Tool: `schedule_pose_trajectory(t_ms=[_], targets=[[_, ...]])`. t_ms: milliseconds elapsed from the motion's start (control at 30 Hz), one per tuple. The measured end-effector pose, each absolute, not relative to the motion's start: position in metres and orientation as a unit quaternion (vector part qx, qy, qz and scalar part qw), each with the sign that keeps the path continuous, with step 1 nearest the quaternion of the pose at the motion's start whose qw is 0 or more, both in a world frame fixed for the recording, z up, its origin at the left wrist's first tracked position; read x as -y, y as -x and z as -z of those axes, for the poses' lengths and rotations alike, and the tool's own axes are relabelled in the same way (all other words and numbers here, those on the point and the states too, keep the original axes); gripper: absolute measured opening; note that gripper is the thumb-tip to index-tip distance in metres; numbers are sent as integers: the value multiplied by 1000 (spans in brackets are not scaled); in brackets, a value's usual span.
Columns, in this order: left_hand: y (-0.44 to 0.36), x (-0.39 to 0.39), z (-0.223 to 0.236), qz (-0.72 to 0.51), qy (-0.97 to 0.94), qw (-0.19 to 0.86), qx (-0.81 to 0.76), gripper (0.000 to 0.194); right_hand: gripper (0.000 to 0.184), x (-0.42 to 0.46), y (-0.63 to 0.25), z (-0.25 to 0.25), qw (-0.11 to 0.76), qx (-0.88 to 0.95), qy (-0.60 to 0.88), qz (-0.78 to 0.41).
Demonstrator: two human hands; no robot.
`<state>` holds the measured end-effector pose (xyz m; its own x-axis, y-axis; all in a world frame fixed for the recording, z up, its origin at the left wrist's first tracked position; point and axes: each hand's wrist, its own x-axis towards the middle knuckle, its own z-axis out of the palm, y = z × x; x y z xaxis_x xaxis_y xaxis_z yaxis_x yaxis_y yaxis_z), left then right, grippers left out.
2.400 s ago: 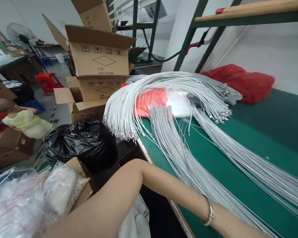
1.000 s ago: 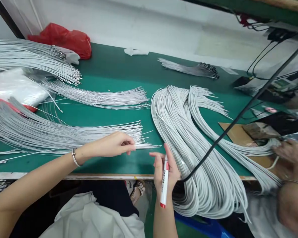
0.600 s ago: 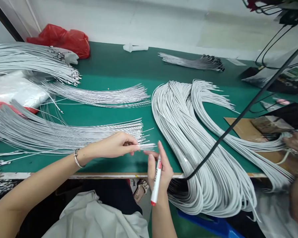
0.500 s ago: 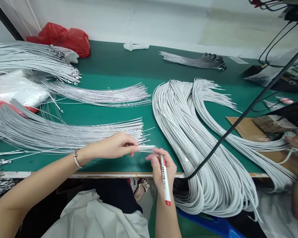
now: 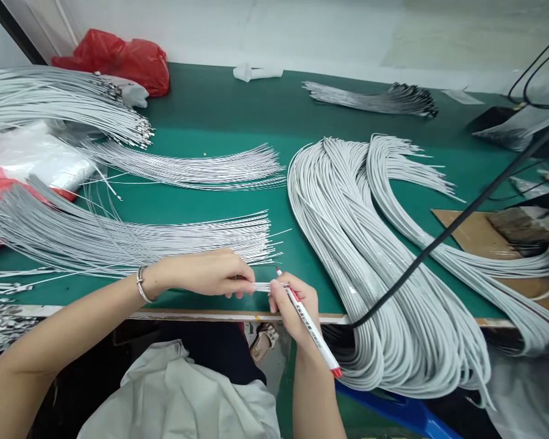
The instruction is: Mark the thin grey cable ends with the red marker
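Observation:
Low over the near side of the bench, my left hand (image 5: 217, 273) pinches a few thin white wires (image 5: 261, 286) between thumb and fingers. Their ends stick out to the right and meet the fingertips of my right hand (image 5: 297, 305). A white marker pen (image 5: 315, 334) with red ends and dark print lies in the closed right hand, its tip pointing up and away. Whether the right fingertips grip the wires or only touch them I cannot tell. Just beyond my left hand spreads a fan of loose thin wires (image 5: 201, 238), ends facing right.
A thick bundle of white cables (image 5: 348, 244) hangs over the bench edge at right, with a black cable (image 5: 412, 268) crossing it. Another wire bundle (image 5: 201, 167), a red bag (image 5: 123, 61) and dark-tipped wires (image 5: 375, 100) lie farther back. Another person's hand shows at far right.
My right hand has closed in on the wire ends, and the marker pen has tilted, its lower end swinging right. My left hand still pinches the wires, slightly lower. The view has shifted.

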<state>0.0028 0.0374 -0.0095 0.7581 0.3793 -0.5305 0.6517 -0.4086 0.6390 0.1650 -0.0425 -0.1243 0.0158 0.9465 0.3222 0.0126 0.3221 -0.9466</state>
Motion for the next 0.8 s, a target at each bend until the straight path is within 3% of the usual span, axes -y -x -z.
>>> schedule_pose_trajectory(t_ms=[167,333,600,733,800], targets=[[-6,-31,15,119,-787,495,-348,37,41,41,-161,125,600,551,427,-392],[-12,-25,17,73,-825,417,-375,36,35,41,-162,129,599,569,406,-390],[-18,-23,6,67,-824,411,-384,32,39,38,-161,126,604,572,426,-356],[-16,-23,5,57,-835,401,-373,35,11,43,-163,136,640,550,442,-305],[-14,-24,3,57,-833,404,-374,36,27,47,-163,140,652,547,457,-258]])
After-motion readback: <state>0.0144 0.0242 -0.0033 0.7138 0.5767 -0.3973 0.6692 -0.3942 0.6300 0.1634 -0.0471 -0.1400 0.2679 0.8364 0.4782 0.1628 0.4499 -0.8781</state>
